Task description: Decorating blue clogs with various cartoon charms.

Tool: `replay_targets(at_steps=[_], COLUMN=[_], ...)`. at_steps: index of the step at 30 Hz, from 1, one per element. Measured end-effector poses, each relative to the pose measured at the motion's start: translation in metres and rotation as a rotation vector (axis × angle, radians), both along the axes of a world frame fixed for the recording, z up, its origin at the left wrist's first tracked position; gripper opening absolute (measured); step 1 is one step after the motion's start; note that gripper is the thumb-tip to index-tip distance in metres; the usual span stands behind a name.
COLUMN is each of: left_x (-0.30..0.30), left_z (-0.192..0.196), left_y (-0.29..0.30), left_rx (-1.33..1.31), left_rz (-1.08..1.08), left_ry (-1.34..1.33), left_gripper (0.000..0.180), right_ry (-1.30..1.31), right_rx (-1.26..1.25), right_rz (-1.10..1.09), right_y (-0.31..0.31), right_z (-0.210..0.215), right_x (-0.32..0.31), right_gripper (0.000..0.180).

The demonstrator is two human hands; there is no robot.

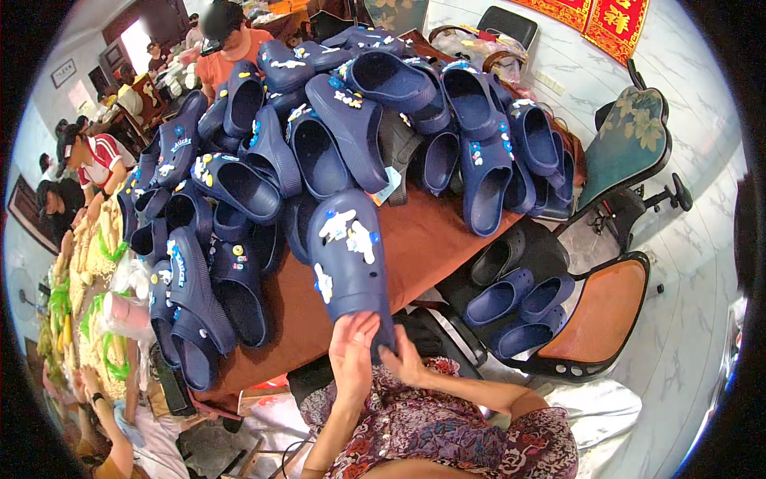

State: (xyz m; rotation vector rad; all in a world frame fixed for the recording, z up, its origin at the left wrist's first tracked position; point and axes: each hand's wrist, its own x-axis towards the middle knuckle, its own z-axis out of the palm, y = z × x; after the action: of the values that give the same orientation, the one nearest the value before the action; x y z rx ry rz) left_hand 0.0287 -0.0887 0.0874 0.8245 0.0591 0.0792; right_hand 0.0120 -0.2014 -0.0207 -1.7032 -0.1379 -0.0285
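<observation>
A navy blue foam clog (348, 259) with white cartoon charms is held up over the near edge of the table, its toe pointing away from me. My left hand (353, 351) grips it by the foot opening, fingers partly hidden at the rim. On the clog's right side, near the heel, my right hand (405, 363) is closed around the edge, some fingertips out of sight. Right behind it rises a large heap of similar navy clogs (351, 120), many with colourful charms. A small pale blue tag (388, 185) shows by one clog in the heap.
The heap covers much of a brown-topped table (415, 255). To the right, a few plain blue clogs (499, 295) rest beside an orange mesh chair (600, 319). A floral-backed office chair (630, 136) stands farther right. Other people work at the left, by a corn-covered table (88, 279).
</observation>
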Motion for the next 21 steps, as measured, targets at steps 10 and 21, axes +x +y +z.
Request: replay_targets(at_steps=[10,21], left_x=[0.016,0.022], left_z=[-0.091,-0.122], left_y=[0.036,0.066], left_rx=[0.812,1.328], left_rz=[0.314,0.391], left_ry=[-0.117,-0.301], left_gripper=[0.019,0.030], right_ry=[-0.212,-0.328], right_rx=[0.252,0.217], right_rz=[-0.452,-0.885], right_y=[-0.112,-0.247], right_z=[0.048,0.092], right_x=[0.091,0.193], right_gripper=[0.056,0.038])
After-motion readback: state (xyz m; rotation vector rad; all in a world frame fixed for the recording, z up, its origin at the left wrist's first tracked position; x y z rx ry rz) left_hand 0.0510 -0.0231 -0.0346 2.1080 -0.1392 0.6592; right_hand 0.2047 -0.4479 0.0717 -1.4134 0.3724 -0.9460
